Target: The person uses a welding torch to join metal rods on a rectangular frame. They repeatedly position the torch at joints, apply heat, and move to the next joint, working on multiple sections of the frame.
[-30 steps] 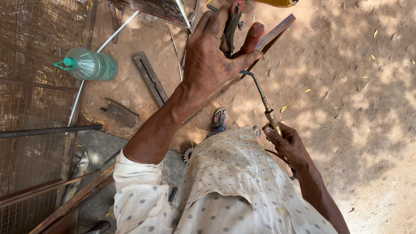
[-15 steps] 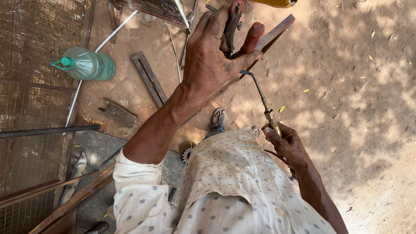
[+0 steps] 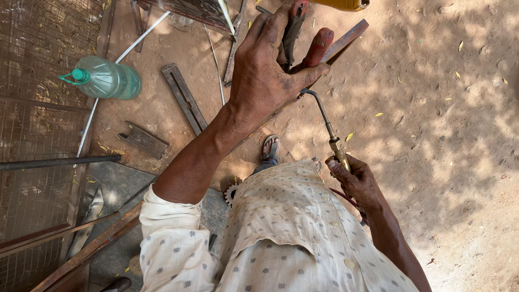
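Note:
My left hand [image 3: 270, 70] is raised in front of me and closed around pliers with red handles [image 3: 316, 46]; the pliers' jaws are hidden behind my fingers. My right hand [image 3: 354, 181] sits low by my waist and grips a brass-bodied gas torch [image 3: 330, 132] whose thin bent metal tube curves up to end just under my left thumb. A reddish hose runs from the torch down past my right wrist. A long rusty metal bar [image 3: 346, 40] lies diagonally on the ground behind the pliers.
A green plastic water bottle [image 3: 105, 78] lies on the dirt at left beside a wire mesh panel [image 3: 32, 108]. Rusty steel pieces [image 3: 184, 97] and thin rods lie scattered. A yellow cylinder [image 3: 340, 4] shows at top. My sandalled foot [image 3: 270, 148] stands below.

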